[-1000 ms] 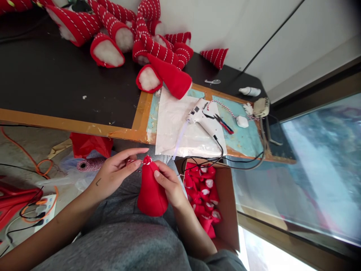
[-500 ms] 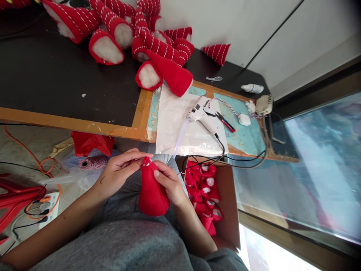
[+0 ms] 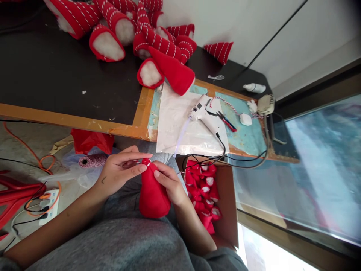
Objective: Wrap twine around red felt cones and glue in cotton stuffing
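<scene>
In front of my lap is a stuffed red felt cone hat (image 3: 154, 195), its narrow tip up and its wide end down. A red-and-white twisted string (image 3: 147, 162) circles the hat just below the tip. My right hand (image 3: 169, 182) grips the upper right side of the hat, thumb on the front. At the tip, my left hand (image 3: 120, 169) has its thumb and fingers closed around what looks like the string's end; the index finger stretches over the top. Most of that end is hidden by the fingers.
A white glue gun (image 3: 204, 114) and red-handled snips (image 3: 228, 122) lie on the table. Cone hats (image 3: 107, 45) with white stuffing pile up at the back. Beside my right arm stands a cardboard box (image 3: 229, 203) of red pieces. A string spool (image 3: 92, 160) is at left.
My left index finger has straightened over the tip and the thumb has moved to its side. The right hand keeps its hold. The view has shifted slightly.
</scene>
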{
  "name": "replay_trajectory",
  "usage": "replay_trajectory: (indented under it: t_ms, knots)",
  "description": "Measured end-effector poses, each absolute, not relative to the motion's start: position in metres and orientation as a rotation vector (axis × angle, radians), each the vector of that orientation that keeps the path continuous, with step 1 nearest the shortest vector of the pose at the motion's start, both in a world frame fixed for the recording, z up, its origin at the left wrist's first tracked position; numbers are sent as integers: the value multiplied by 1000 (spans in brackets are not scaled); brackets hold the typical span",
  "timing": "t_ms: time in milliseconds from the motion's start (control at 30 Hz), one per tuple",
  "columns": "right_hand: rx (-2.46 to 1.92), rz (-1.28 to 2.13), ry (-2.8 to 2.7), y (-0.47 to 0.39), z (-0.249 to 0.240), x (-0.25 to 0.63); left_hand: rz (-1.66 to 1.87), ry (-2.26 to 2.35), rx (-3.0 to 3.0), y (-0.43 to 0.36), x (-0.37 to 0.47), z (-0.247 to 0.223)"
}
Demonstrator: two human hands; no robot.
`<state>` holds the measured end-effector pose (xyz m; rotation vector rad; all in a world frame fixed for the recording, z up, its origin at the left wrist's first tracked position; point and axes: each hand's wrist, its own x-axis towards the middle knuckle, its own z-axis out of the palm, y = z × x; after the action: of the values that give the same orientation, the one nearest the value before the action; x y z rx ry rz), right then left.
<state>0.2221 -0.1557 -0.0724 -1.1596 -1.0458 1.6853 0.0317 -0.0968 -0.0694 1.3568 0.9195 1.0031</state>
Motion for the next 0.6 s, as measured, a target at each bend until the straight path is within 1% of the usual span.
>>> replay_trajectory:
  t_ms: [100,267,333,500,600]
  knots:
    - [-1170,1701,-982,-156,-75,222,1019,964,1386,-95,33,-69]
    - [-1048,1718,-931,-154,-76,221,877,895,1386,-93,35,-64]
    - [-1041,1657,-1021,-154,-73,220,867,903,1409,-91,34,-60]
    - [-1345,1341,-1249,-153,-68,216,929,1060,1423,-88,29,-55]
    - [-1322,1352,-1206,-152,-69,216,910,1060,1363,-86,26,-59]
